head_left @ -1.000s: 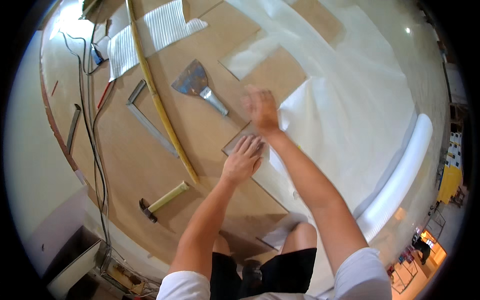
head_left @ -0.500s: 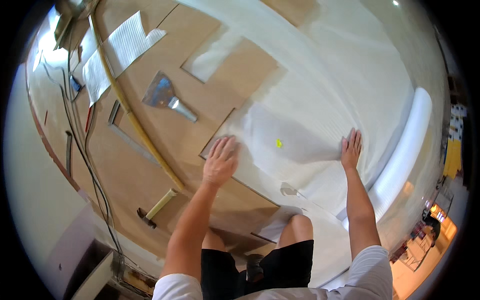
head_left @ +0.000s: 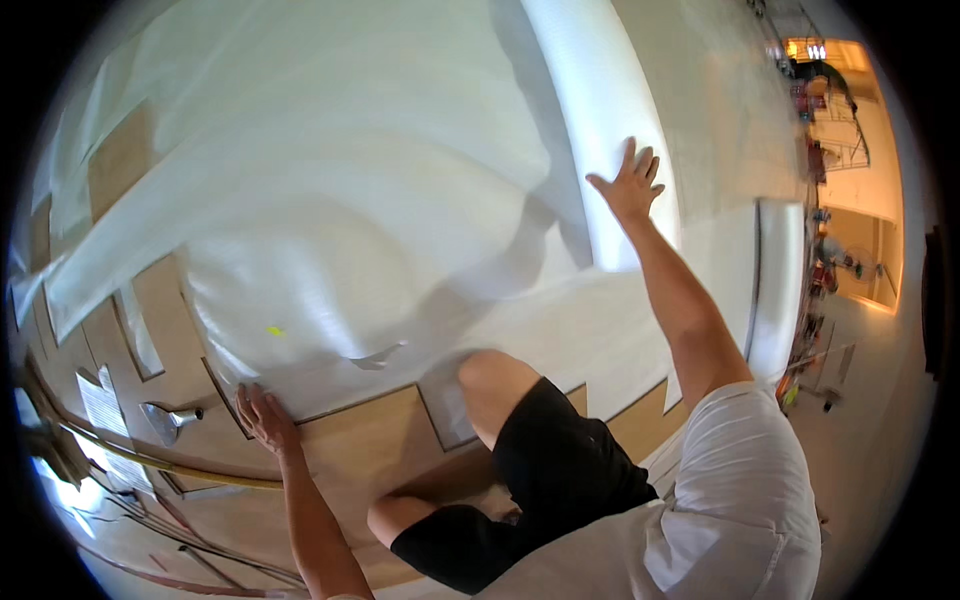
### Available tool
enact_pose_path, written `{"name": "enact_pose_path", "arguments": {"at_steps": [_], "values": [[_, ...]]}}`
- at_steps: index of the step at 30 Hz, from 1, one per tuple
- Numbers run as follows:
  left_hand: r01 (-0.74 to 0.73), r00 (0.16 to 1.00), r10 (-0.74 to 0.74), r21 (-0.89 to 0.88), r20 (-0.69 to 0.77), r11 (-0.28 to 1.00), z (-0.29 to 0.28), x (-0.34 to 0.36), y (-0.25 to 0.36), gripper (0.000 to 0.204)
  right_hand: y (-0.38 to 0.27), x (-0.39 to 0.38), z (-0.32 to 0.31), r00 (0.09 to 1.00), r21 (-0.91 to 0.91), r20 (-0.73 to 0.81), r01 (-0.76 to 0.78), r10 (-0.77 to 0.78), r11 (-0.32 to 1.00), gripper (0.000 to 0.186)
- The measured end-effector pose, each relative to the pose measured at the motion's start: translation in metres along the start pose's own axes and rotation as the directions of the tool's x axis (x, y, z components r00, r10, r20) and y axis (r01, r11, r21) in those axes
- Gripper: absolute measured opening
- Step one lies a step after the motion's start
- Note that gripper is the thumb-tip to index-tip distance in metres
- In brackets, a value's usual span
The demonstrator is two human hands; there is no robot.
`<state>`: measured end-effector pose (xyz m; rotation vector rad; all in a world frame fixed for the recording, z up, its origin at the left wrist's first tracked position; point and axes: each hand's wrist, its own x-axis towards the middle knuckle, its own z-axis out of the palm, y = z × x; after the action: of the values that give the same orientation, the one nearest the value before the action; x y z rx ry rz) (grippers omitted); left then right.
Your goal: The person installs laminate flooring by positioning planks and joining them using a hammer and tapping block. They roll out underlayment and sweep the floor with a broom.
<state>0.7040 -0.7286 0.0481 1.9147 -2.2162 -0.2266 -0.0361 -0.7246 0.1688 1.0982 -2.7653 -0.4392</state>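
My right hand (head_left: 627, 185) has its fingers spread and reaches onto a thick white roll (head_left: 578, 78), touching or just over its surface. My left hand (head_left: 268, 422) is open at the lower left, its fingers at the cut edge between a brown board (head_left: 355, 445) and the white sheet (head_left: 290, 265). A wide metal scraper (head_left: 165, 421) lies left of that hand. A small yellow mark (head_left: 276, 330) shows on the sheet. A small torn flap of sheet (head_left: 375, 356) sits right of my left hand.
A yellow pole (head_left: 180, 467), a crinkled white strip (head_left: 104, 410) and cables (head_left: 150, 522) lie at the lower left. A second white roll (head_left: 777, 285) is on the right. Beyond it are metal frames (head_left: 840, 135), a fan (head_left: 860, 262) and other items near an orange-lit opening.
The view has swung right, bringing the big roll toward the middle. My right hand has moved out onto that roll; my left hand stays by the board's edge.
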Motion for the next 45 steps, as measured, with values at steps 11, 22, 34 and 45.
{"name": "enact_pose_path", "arguments": {"at_steps": [11,22,34,45], "values": [[-0.039,0.977,0.043,-0.020,0.209,0.999,-0.007,-0.008,0.135,0.050,0.203,0.149,0.080,0.913,0.447,0.287,-0.396,0.290,0.802,0.103],[-0.135,0.843,0.214,-0.191,0.493,0.972,-0.001,-0.006,0.264,0.055,0.263,0.077,0.086,0.954,-0.030,-0.154,0.255,-0.257,0.966,0.074],[-0.127,0.843,0.204,-0.185,0.497,0.975,-0.005,-0.039,0.254,0.050,0.218,0.091,0.114,0.989,0.363,-0.133,-0.015,0.067,0.932,0.053],[0.088,0.898,-0.018,-0.140,0.439,0.986,-0.056,-0.078,0.253,0.055,0.116,-0.065,0.148,0.922,0.478,0.148,0.251,-0.359,0.842,0.056]]}}
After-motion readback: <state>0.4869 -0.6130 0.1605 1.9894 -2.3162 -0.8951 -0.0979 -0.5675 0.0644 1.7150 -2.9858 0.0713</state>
